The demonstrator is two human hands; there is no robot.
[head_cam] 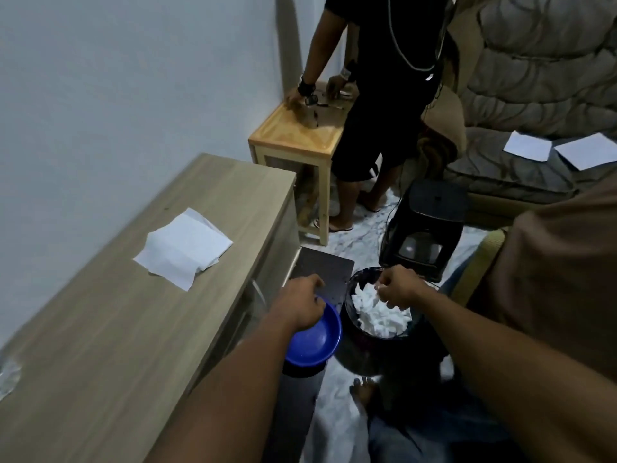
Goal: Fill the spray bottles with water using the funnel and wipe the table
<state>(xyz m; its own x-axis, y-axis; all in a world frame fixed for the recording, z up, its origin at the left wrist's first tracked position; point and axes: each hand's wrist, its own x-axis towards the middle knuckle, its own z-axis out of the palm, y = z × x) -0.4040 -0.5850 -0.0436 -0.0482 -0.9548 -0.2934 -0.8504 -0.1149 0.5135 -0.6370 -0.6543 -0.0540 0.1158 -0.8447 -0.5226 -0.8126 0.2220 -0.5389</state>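
Note:
My left hand [302, 304] grips the rim of a blue bowl [314, 342] held off the right edge of the wooden table [100, 345]. My right hand [399, 290] hovers over a black bin [359, 332] stuffed with crumpled white tissue [380, 317], its fingers pinching a bit of tissue. Flat white tissues [183, 250] lie on the table top. No spray bottle or funnel is in view.
A dark board [320, 272] leans beside the table. A black stool [424, 225] stands behind the bin. Another person stands at a small light-wood side table [293, 135]. A sofa [534, 95] with papers fills the right. A wet patch [8, 375] glistens at the table's left edge.

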